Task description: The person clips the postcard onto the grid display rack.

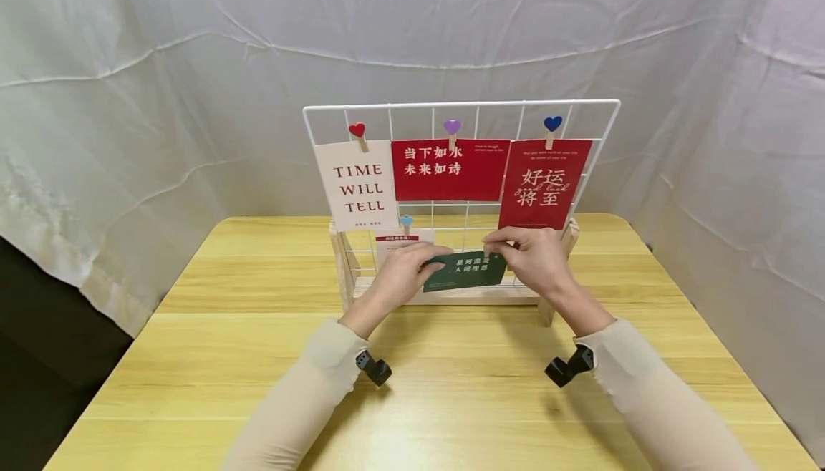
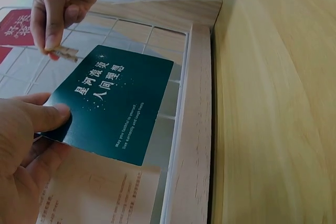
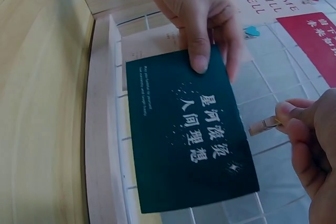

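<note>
A dark green card [image 1: 465,271] with white lettering stands in front of the lower part of a white wire grid [image 1: 477,215]. My left hand [image 1: 402,270] pinches its left end between thumb and fingers. In my right hand [image 1: 538,256] a small wooden clothespin [image 3: 264,125] is pinched, its tip close to the card's upper edge in the right wrist view. Behind my left hand hangs a pale card [image 2: 94,190] on a clothespin with a light blue heart [image 1: 406,220].
Across the grid's upper part hang a white card [image 1: 358,185], a wide red card [image 1: 449,170] and a tall red card [image 1: 545,185], on clothespins with hearts. The grid stands in a wooden base [image 1: 451,299] on a wooden table [image 1: 412,392]. Pale cloth [image 1: 412,20] surrounds it.
</note>
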Motion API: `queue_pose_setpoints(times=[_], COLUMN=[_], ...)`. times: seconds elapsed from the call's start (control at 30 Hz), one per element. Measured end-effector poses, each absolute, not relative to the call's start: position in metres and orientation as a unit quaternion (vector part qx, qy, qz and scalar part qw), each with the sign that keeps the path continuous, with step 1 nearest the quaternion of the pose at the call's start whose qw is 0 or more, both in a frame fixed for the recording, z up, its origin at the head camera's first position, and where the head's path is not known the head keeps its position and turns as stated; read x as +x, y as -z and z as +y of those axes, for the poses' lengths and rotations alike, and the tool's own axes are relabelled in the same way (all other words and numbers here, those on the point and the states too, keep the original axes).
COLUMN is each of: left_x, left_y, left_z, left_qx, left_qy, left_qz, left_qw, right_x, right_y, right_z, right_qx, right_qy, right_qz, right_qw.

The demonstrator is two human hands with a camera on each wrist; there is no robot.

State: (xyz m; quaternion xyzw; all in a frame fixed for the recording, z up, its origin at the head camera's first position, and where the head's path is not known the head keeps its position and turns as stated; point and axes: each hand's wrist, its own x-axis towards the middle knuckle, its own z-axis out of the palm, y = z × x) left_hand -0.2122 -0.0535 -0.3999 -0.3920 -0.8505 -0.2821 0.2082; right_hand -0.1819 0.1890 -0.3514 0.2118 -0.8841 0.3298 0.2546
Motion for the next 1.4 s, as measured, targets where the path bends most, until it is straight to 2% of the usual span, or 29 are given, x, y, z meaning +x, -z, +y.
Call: queue_pose_setpoints(times=[0.5,0.8,1.1,1.4], left_x=[-0.209,-0.209,-0.210,-0.209], left_y=[0.405,0.417,0.425,0.429], left_z=[-0.037,-0.029,-0.024,-0.022], left_qx=[-0.396,-0.400,-0.376,-0.356], left_qy=[0.246,0.161,0.090,0.076], left_qz=[-0.843,-0.816,-0.801,-0.809], left_qw=[0.268,0.385,0.458,0.462], right_x=[-0.190,-0.190,-0.190,-0.192], right_y=[0.360,0.363,0.365,0.371], right_z=[0.176,0.173,0.170,0.167], right_qx=[0.185,0.169,0.173,0.173], right_qy=[-0.318,-0.307,-0.297,-0.293], right_qz=[-0.892,-0.899,-0.899,-0.904], right_qw=[0.264,0.264,0.273,0.260])
